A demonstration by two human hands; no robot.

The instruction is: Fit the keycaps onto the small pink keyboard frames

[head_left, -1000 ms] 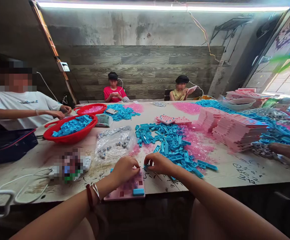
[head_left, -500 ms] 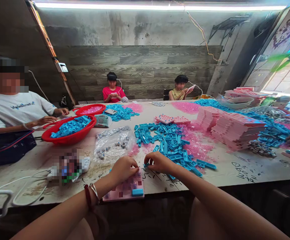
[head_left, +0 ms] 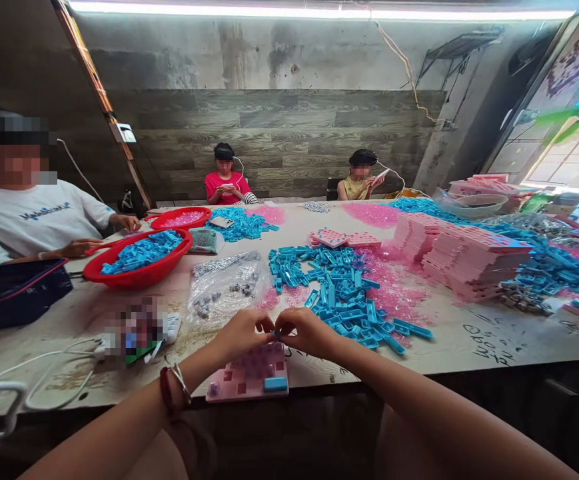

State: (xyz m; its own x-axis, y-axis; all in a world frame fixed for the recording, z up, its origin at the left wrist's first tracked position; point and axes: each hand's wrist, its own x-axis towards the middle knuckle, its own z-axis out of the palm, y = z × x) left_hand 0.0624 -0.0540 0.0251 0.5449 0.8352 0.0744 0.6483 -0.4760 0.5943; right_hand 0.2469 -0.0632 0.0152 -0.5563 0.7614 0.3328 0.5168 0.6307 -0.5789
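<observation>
Over the far edge of a pink plastic board (head_left: pixel 239 375) with square holes, my two hands meet fingertip to fingertip. My right hand (head_left: pixel 309 333) pinches a small blue plastic piece (head_left: pixel 276 334), mostly covered by the fingers. The fingers of my left hand (head_left: pixel 246 331) are closed against it; whether they hold a separate small part is hidden. On the board's near right corner sits a blue block (head_left: pixel 275 384), and small clear purplish parts fill some holes. Just beyond my right hand lies a heap of blue plastic pieces (head_left: pixel 342 293).
Pink translucent bits (head_left: pixel 399 293) lie beside stacked pink boards (head_left: pixel 474 257) on the right. A clear plastic bag (head_left: pixel 229 287) of small metal parts is beyond my left hand. Red basins (head_left: pixel 136 277), a phone-like item (head_left: pixel 142 333) and cables are left. Other people sit around the table.
My right hand has moved left with the blue piece until its fingertips meet my left hand's. My left hand has risen slightly at the board's far edge.
</observation>
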